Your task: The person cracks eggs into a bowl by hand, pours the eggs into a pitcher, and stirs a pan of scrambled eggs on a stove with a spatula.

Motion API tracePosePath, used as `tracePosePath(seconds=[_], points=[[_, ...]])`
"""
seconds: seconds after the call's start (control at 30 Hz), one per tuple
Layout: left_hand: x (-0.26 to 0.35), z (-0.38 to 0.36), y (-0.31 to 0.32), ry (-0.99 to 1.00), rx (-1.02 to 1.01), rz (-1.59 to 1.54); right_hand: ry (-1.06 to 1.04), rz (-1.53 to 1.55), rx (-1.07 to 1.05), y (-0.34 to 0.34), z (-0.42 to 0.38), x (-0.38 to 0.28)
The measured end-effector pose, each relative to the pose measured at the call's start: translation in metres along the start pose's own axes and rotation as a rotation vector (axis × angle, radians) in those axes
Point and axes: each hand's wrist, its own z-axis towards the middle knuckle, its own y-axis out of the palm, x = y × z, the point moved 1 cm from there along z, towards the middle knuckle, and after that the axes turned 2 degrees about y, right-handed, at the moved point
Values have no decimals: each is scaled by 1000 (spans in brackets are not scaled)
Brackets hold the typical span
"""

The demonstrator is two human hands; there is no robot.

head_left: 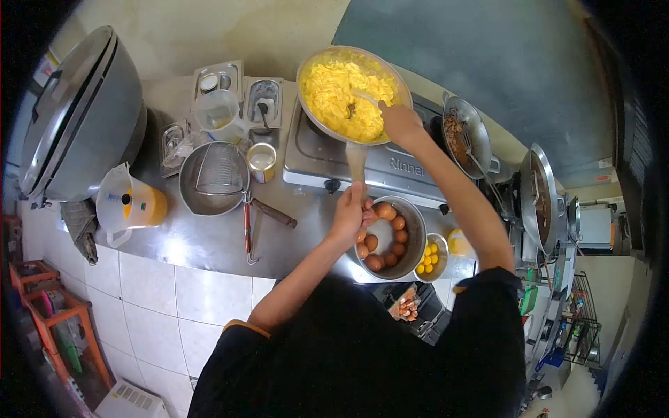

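Observation:
My left hand point(352, 212) is closed around the handle of a frying pan point(401, 87) on the stove. Soft yellow scrambled eggs point(341, 82) fill much of the pan. My right hand point(403, 125) reaches over the pan's right rim, closed on a pale spatula point(364, 95) whose end is in the eggs; most of its grip is hidden in my fingers. Below my left hand, a metal pot point(417, 230) holds several brown eggs point(390, 259). Beside the pot, a small bowl point(440, 268) contains several yellow yolks point(431, 258).
A wok of browned food point(461, 136) and another large pan point(542, 198) stand to the right. Left on the steel counter are a strainer on a bowl point(216, 177), an open can point(262, 161), a jug of yellow liquid point(132, 205) and a large lidded pot point(97, 132).

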Motion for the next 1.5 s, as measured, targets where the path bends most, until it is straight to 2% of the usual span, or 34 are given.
tracePosePath(seconds=[0.1, 0.2, 0.3, 0.33, 0.37, 0.43, 0.5, 0.57, 0.63, 0.7, 0.77, 0.83, 0.9, 0.97, 1.03, 1.07, 1.1, 1.13, 1.17, 1.2, 1.23, 1.27, 1.37, 1.43, 1.5], points=[[8, -5, -5, -29, -7, 30, -277, -140, -145, -55, -38, 10], [12, -5, -11, -42, -15, 42, -196, -223, -296, -64, -59, -5], [7, -5, -13, -34, -48, 39, -72, -97, -12, -17, -30, 4], [7, -5, -14, -34, -54, 47, -22, -37, 100, -23, -26, 10], [10, -3, -15, -29, -57, 56, 19, -49, 42, -27, -25, 18], [15, -3, -18, -41, -61, 52, 83, -71, -83, -76, -34, 23], [15, -4, -19, -51, -53, 61, -1, -80, -168, -101, -59, 22], [14, -7, -16, -48, -42, 82, -126, -136, -226, -96, -74, 20], [17, -10, -18, -33, -10, 155, -82, -119, -93, -55, -62, 15], [15, -7, -21, -34, -31, 217, -19, -94, -34, -32, -42, 19], [15, -2, -27, -32, -58, 232, 183, -54, 107, 5, -21, 8], [20, 0, -34, -28, -87, 251, 180, 106, 214, 2, -42, -4], [16, -2, -26, 33, -88, 252, 269, 372, 777, -9, -95, -18], [13, -15, -17, 137, -29, 211, 189, 862, 993, -29, -170, -12], [3, -23, -33, 93, 40, 130, 363, 1079, 944, -3, -235, -3], [-6, -28, -34, 72, 108, 82, 429, 1019, 931, 22, -269, 6], [-15, -32, -39, 57, 175, 32, 604, 1039, 876, 63, -297, 12], [-29, -29, -63, 60, 176, 122, 758, 943, 909, 108, -328, 19], [-39, -34, -59, 95, 187, 244, 925, 851, 918, 137, -363, 30], [-57, -42, -48, 131, 197, 367, 1148, 814, 745, 195, -397, 43], [-76, -48, -35, 170, 201, 488, 1313, 762, 762, 237, -427, 48], [-91, -51, -16, 173, 147, 523, 1437, 957, 501, 253, -450, 58], [-136, -45, 47, 161, -60, 667, 1354, 2003, 219, 286, -467, 61], [-163, -27, 80, 124, -261, 818, 1082, 2267, 78, 306, -456, 54], [-190, -3, 112, 126, -415, 954, 1180, 2294, 339, 320, -447, 45]])
